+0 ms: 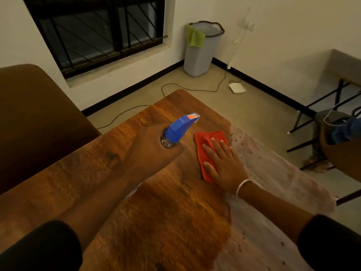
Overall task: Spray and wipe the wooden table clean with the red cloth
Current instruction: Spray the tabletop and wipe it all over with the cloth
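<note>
Flat and spread, the right hand [224,163] presses the folded red cloth [210,151] onto the grained wooden table [82,173], beside a pale, filmy wet patch [273,182]. Meanwhile the left hand [150,153] curls tight round a clear spray bottle [176,131] (angular blue trigger head), held above the board.

Your left hand [150,153] gripped spray bottle [176,130] above table [78,182], blue nozzle aimed toward far corner. Your right hand [224,163] lay flat on red cloth [209,139], fingers [214,145] straight, pressing it to table near right edge. Pale, spotted film covered right strip of table. Grey bin [201,51] with green rag [195,37] stood in room corner.
</note>
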